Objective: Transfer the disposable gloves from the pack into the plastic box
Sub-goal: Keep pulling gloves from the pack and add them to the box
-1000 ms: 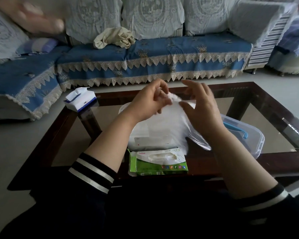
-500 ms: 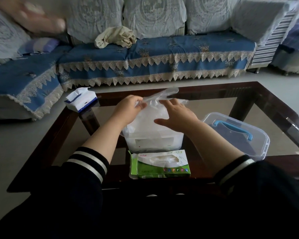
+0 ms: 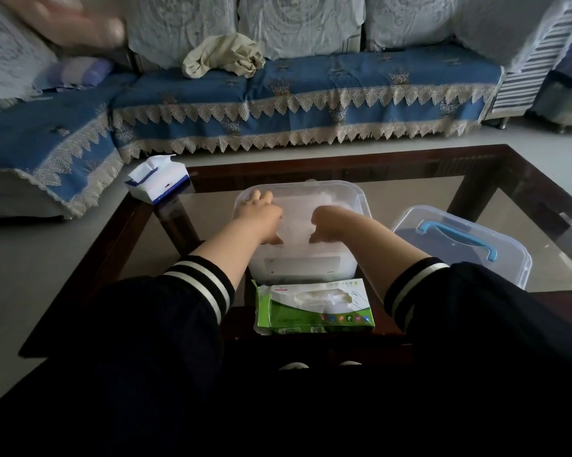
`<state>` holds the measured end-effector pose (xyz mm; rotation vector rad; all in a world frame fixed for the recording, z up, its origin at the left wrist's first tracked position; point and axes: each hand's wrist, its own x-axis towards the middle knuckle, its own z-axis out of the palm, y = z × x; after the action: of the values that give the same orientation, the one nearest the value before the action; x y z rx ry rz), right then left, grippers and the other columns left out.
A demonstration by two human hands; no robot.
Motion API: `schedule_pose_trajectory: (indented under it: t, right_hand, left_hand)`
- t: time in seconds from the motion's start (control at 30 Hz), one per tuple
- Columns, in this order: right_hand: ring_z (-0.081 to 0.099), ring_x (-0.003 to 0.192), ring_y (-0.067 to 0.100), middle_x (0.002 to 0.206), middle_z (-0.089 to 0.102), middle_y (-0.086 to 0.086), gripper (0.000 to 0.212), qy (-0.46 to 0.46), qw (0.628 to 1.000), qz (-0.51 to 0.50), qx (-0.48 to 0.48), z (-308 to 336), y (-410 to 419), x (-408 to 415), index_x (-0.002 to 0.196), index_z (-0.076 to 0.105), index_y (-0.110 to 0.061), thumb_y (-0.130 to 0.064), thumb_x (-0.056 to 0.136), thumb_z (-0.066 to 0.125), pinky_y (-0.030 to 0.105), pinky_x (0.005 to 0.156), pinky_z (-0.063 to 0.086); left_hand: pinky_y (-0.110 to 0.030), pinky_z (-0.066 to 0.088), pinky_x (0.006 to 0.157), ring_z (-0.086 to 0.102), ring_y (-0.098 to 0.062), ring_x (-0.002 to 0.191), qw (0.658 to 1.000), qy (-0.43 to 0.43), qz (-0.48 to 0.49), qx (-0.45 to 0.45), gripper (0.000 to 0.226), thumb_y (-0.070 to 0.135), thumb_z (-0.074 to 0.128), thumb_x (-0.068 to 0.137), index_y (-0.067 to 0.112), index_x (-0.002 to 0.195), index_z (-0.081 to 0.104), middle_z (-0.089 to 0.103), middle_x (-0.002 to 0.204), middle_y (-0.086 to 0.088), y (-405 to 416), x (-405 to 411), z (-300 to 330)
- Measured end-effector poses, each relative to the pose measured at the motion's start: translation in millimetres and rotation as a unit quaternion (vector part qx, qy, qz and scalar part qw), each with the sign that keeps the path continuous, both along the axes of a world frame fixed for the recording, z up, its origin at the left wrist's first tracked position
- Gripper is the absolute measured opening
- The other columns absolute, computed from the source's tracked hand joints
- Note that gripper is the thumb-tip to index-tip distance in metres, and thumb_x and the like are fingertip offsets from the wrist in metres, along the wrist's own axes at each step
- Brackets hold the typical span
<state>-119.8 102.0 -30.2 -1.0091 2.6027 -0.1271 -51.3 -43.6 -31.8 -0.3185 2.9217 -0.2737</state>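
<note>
Both hands are down inside the translucent plastic box [image 3: 357, 196], a rounded-corner tub standing on the glass top of a dark wood-framed coffee table [image 3: 410, 159]. The left hand [image 3: 261, 214] lies with its fingers spread flat toward the far left corner, pressing on the thin, filmy white disposable gloves [image 3: 297, 212] that fill the box; the right hand [image 3: 327, 222] is bent at the wrist with its fingers tucked down into the gloves, so whether it grips them cannot be told. Just in front of the box lies the glove pack [image 3: 314, 308], a soft green and white packet with a torn oval opening showing crinkled film. To the right rests the clear box lid [image 3: 459, 245] with a blue handle. A blue and white tissue pack [image 3: 157, 179] sits at the table's far left corner. Beyond stands a sofa [image 3: 311, 103] covered in blue cloth with lace trim, a crumpled beige cloth [image 3: 223, 56] on its seat, over a pale floor.
</note>
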Motion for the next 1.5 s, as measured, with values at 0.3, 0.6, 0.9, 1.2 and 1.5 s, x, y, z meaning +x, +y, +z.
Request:
schedule_pose_trajectory:
  t: [0.3, 0.6, 0.9, 1.2, 1.5]
  right_hand:
    - [0.057, 0.058, 0.02, 0.068, 0.063, 0.002, 0.027, 0.121, 0.898, -0.036, -0.422, 24.1, 60.2, 55.5, 0.087, 0.065, -0.014, -0.037, 0.095, 0.054, 0.034, 0.056, 0.048]
    - [0.056, 0.101, 0.014, 0.112, 0.056, -0.004, 0.024, 0.02, 0.986, 0.107, -0.124, -36.0, 85.7, 86.9, 0.108, 0.066, -0.028, -0.042, 0.09, 0.061, 0.028, 0.073, 0.042]
    - [0.05, 0.11, 0.028, 0.12, 0.046, 0.006, 0.037, 0.098, 0.991, 0.088, -0.016, -58.9, 74.9, 98.3, 0.132, 0.055, -0.031, -0.039, 0.099, 0.04, 0.036, 0.091, 0.039]
    - [0.049, 0.111, 0.022, 0.113, 0.05, 0.004, 0.022, 0.022, 0.992, 0.022, -0.126, -59.9, 70.0, 96.2, 0.102, 0.071, -0.017, -0.028, 0.092, 0.055, 0.042, 0.085, 0.049]
    - [0.052, 0.081, 0.015, 0.092, 0.054, 0.004, 0.006, -0.126, 0.951, -0.046, -0.278, -49.9, 80.9, 88.3, 0.077, 0.069, -0.018, -0.018, 0.08, 0.074, 0.023, 0.073, 0.04]
  left_hand:
    - [-0.025, 0.05, 0.065, 0.064, -0.017, 0.079, 0.887, 0.397, -0.104, 0.21, 0.015, 0.019, 0.059, 0.096, 0.011, 0.105, 0.069, 0.069, 0.094, -0.002, 40.6, 70.2, 22.5]
    - [-0.036, 0.042, 0.099, 0.049, -0.019, 0.122, 0.976, 0.041, -0.024, 0.213, 0.056, 0.043, 0.071, 0.084, 0.025, 0.134, 0.053, 0.056, 0.131, 0.004, 77.9, 109.4, -20.7]
    - [-0.066, 0.019, 0.11, 0.026, -0.021, 0.14, 0.961, -0.039, 0.054, 0.269, 0.068, 0.038, 0.074, 0.082, 0.037, 0.141, 0.04, 0.035, 0.148, 0.009, 79.3, 107.0, -41.2]
    - [-0.069, 0.003, 0.11, 0.022, -0.022, 0.142, 0.951, -0.023, 0.09, 0.296, 0.063, 0.043, 0.074, 0.081, 0.039, 0.137, 0.045, 0.034, 0.148, 0.009, 80.9, 105.8, -44.4]
    - [-0.047, 0.034, 0.109, 0.032, -0.023, 0.133, 0.941, 0.003, 0.071, 0.331, 0.061, 0.036, 0.08, 0.076, 0.033, 0.13, 0.052, 0.042, 0.14, 0.004, 73.0, 100.2, -52.9]
